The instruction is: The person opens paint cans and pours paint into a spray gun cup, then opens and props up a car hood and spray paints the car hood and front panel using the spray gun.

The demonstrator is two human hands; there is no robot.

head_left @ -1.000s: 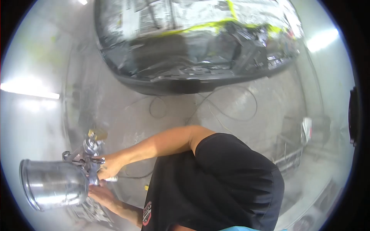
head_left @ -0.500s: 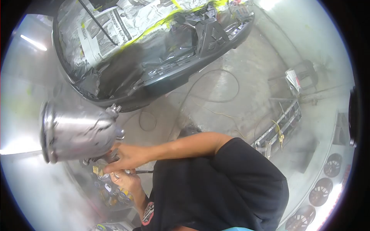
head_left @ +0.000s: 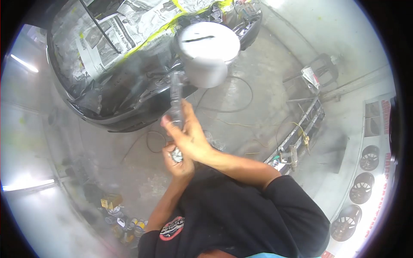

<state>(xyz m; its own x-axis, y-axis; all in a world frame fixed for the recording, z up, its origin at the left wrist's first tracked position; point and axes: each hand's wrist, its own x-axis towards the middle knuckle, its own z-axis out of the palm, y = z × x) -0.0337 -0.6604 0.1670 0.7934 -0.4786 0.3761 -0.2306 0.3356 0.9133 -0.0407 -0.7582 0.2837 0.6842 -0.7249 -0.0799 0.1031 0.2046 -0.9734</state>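
Observation:
A spray gun (head_left: 176,96) with a metal cup (head_left: 204,71) on top is held out in front of me, the cup's pale lid facing the camera. My right hand (head_left: 191,139) is closed round the gun, its fingers blurred by motion. Just below it, my left hand (head_left: 178,165) is closed round the lower end of the gun, where a pale metal fitting shows. Beyond the gun lies a dark car bumper (head_left: 124,122), and the cup covers part of it. The gun's nozzle cannot be made out.
Newspaper (head_left: 116,36) with yellow tape (head_left: 148,43) covers the car above the bumper. A hose (head_left: 249,96) loops over the floor. To the right are a metal frame (head_left: 297,135) and a dark chair (head_left: 327,71). Cans (head_left: 137,225) stand at lower left.
Both hands have swung the spray gun from the left to the middle, up in front of the bumper. Its cup has turned from side-on to show its lid. The camera view has shifted slightly.

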